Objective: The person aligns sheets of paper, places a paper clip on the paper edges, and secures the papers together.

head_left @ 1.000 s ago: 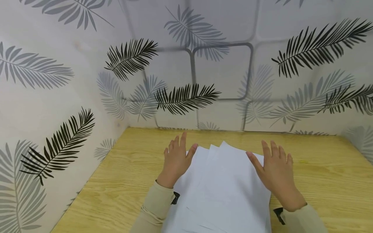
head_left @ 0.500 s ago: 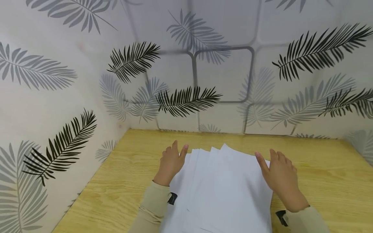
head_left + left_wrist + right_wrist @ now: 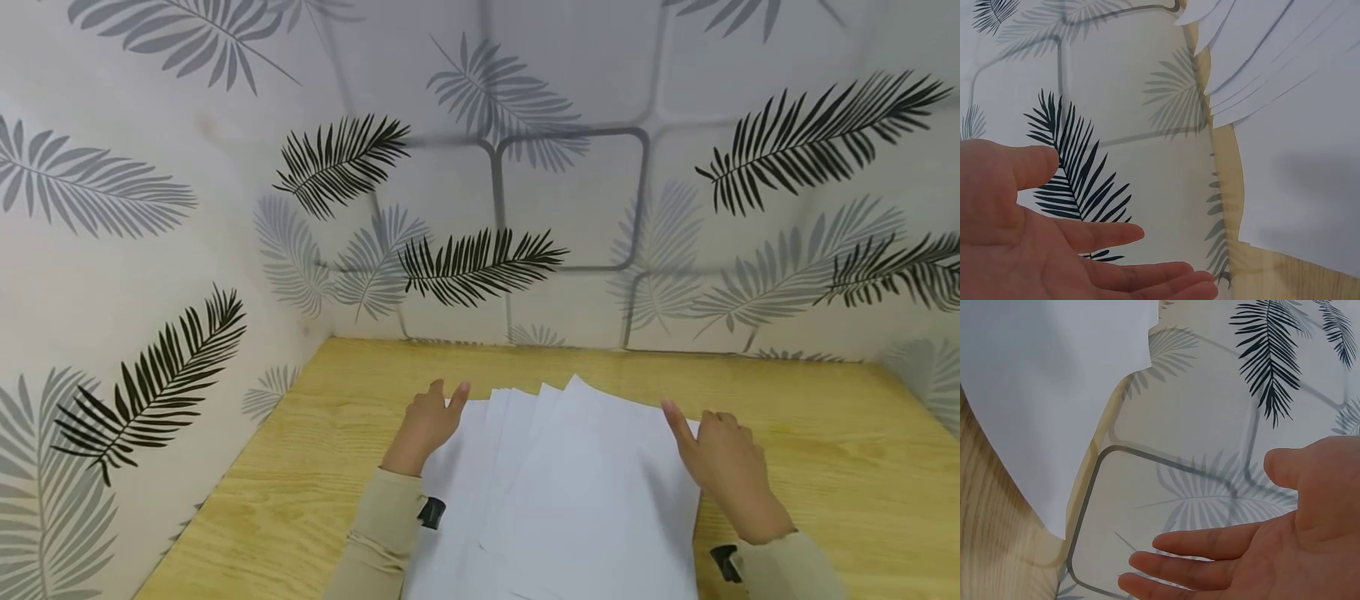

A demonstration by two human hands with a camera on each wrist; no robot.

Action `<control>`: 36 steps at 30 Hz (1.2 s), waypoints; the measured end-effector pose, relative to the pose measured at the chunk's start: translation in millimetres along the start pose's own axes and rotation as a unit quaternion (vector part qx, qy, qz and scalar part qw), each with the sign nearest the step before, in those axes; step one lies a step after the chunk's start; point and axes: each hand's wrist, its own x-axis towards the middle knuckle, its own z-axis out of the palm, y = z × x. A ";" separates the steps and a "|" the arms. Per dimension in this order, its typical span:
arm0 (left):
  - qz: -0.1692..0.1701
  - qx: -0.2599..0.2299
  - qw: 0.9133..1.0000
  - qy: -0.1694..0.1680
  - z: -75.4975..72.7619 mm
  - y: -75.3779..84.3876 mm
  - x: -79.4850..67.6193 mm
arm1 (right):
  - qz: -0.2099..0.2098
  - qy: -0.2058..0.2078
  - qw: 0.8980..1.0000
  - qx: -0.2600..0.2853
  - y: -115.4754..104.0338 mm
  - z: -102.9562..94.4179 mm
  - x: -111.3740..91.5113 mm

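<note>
A loose stack of white paper sheets (image 3: 585,500) lies on the wooden table, its far corners fanned out unevenly. My left hand (image 3: 426,427) is at the stack's far left corner, thumb up. In the left wrist view, that hand (image 3: 1047,247) has straight fingers and holds nothing; a gap shows between it and the sheets (image 3: 1297,169). At the far right corner is my right hand (image 3: 726,462), thumb raised. The right wrist view shows this hand (image 3: 1266,550) with extended fingers and nothing in them, apart from the paper's pointed corner (image 3: 1054,506).
The light wooden table (image 3: 300,500) extends to both sides of the stack. Behind it and at the left stand walls (image 3: 570,200) covered in leaf-patterned paper. A dark strap piece (image 3: 431,512) sits at the left cuff, another (image 3: 725,562) at the right.
Both hands have come down toward the table and spread apart, the left moving left and nearer, the right slightly right. The paper stack stays about where it was.
</note>
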 end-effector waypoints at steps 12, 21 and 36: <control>-0.063 0.010 0.996 -0.069 3.5 -18.0 8.1 | 0.012 -0.105 0.993 0.048 12.9 5.6 7.9; -0.081 0.020 0.993 -0.088 5.4 -23.5 10.4 | 0.022 -0.142 0.987 0.066 19.6 8.9 10.8; -0.088 0.034 0.992 -0.087 8.8 -30.9 17.3 | 0.031 -0.148 0.986 0.069 26.2 12.9 14.7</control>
